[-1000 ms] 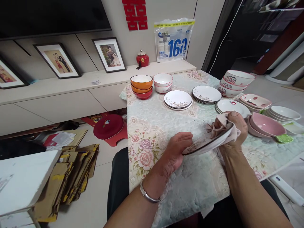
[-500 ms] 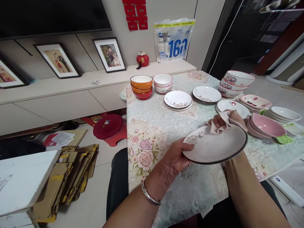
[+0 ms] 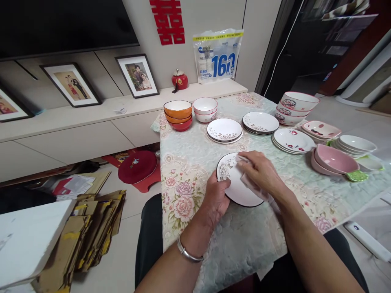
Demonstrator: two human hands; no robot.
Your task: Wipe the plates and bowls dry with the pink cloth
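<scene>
- Worktop (image 3: 238,242): spread with a flowered cover.
- Stool (image 3: 139,167): red, on the floor left of the worktop.
- White bowls (image 3: 295,108): three stacked, toward the far right.
- Plate (image 3: 237,190): white, dark-rimmed, flower-patterned, in the hands over the worktop's near part; two stacks of similar plates (image 3: 224,130) stand beyond.
- Left hand (image 3: 216,192): pinching the plate's left edge, thumb on top.
- Right hand (image 3: 261,173): fingers bent, gripping a cloth against the plate's face.
- Cloth (image 3: 251,185): pale, bunched, partly hidden under that hand.
</scene>
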